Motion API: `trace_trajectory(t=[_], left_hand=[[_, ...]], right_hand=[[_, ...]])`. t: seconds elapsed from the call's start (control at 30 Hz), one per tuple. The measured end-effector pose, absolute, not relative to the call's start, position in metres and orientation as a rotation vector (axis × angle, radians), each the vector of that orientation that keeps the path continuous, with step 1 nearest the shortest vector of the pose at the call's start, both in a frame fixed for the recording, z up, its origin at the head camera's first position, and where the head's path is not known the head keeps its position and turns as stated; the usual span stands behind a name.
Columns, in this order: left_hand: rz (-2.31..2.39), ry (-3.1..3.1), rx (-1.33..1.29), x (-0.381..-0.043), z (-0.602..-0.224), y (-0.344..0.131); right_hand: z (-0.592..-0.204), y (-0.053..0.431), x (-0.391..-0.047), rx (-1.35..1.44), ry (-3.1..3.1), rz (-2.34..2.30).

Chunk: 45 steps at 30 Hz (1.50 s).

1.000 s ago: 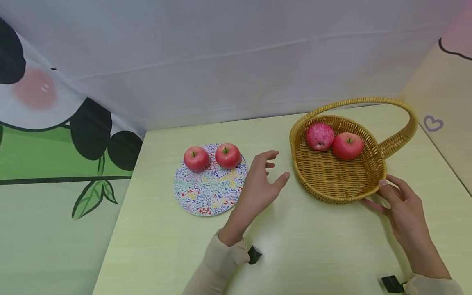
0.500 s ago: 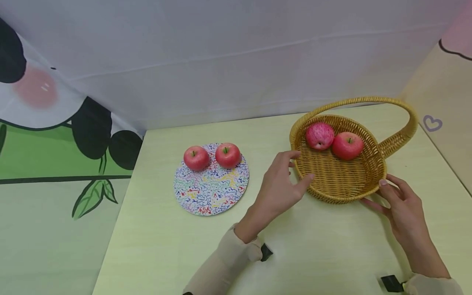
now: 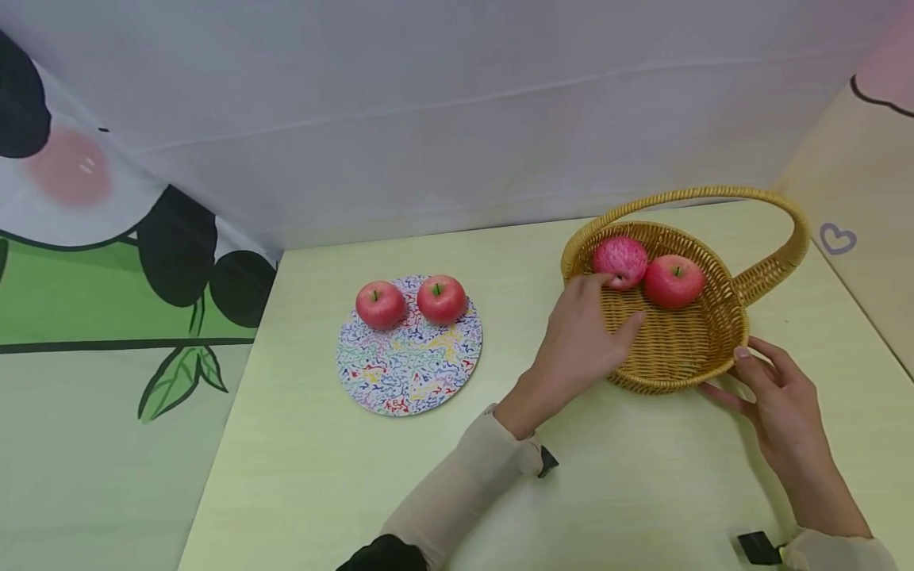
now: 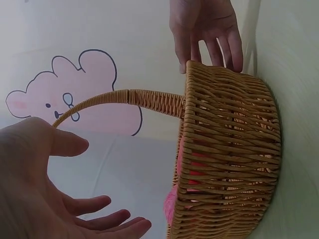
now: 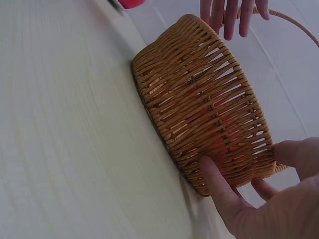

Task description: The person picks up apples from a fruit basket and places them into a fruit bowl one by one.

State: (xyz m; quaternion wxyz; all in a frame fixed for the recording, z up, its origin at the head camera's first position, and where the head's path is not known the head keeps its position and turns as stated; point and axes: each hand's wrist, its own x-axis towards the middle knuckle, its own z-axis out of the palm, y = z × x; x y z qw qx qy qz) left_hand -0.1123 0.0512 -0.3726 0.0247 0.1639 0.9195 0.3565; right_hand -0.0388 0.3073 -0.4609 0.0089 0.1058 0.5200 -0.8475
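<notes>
A golden woven basket (image 3: pixel 667 349) with a tall arched handle stands on the right of the table. Inside it lie a streaky pink-red apple (image 3: pixel 620 260) and a smoother red apple (image 3: pixel 673 282). My left hand (image 3: pixel 581 337) reaches over the basket's left rim, its fingertips right at the streaky apple and its thumb spread apart. In the left wrist view, air shows between that hand's thumb and fingers (image 4: pixel 117 221). At the basket's lower right, my right hand (image 3: pixel 781 408) holds the side, thumb at the rim and fingers (image 5: pixel 219 186) against the weave.
To the left, a round, multicoloured patterned mat (image 3: pixel 407 373) carries two red apples, one of them the left apple (image 3: pixel 380 305). A pale cloth wall (image 3: pixel 457 174) rises behind the table's back edge, and a printed side wall (image 3: pixel 857 198) borders the right.
My left hand has moved right, from beside the patterned mat to over the basket's left rim at the streaky apple. The right hand keeps its hold on the basket, and the apples stay put.
</notes>
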Motion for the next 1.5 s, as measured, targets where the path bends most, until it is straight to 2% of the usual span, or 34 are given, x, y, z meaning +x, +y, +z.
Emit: trace_trajectory(t=[0.9, 1.13, 1.5], left_hand=[[0.719, 2.882, 0.402, -0.179, -0.362, 0.107], [0.614, 2.829, 0.229, -0.196, -0.360, 0.116], [0.462, 2.829, 0.083, -0.215, -0.376, 0.127]], right_hand=[[-0.462, 0.310, -0.039, 0.357, 1.682, -2.600], [-0.463, 0.309, -0.039, 0.351, 1.643, -2.634], [-0.462, 0.308, -0.039, 0.375, 1.611, -2.648]])
